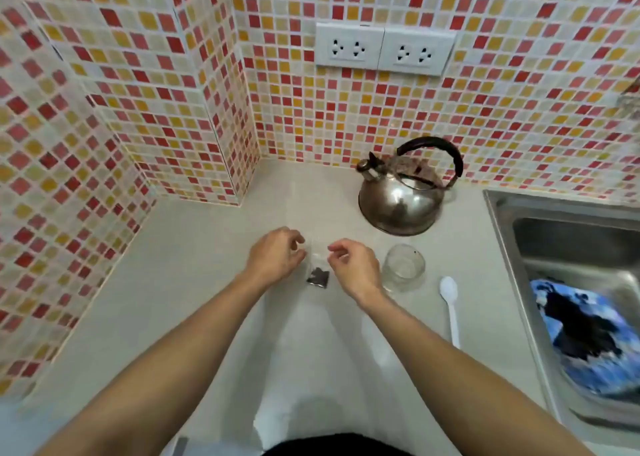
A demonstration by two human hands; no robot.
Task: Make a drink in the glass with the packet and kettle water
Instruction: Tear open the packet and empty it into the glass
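A small clear packet (317, 273) with dark grains in its bottom hangs between my two hands above the pale counter. My left hand (277, 253) pinches its upper left edge and my right hand (351, 263) pinches its upper right edge. An empty clear glass (403, 267) stands upright just right of my right hand. A steel kettle (401, 201) with a black handle sits behind the glass, spout pointing left. A white plastic spoon (450, 303) lies on the counter to the right of the glass.
A steel sink (505, 220) takes up the right side, with a blue and black patterned dish (585, 331) in it. Mosaic-tiled walls (138, 109) close off the back and left, with a jutting corner column. Two double sockets (384, 49) sit on the back wall.
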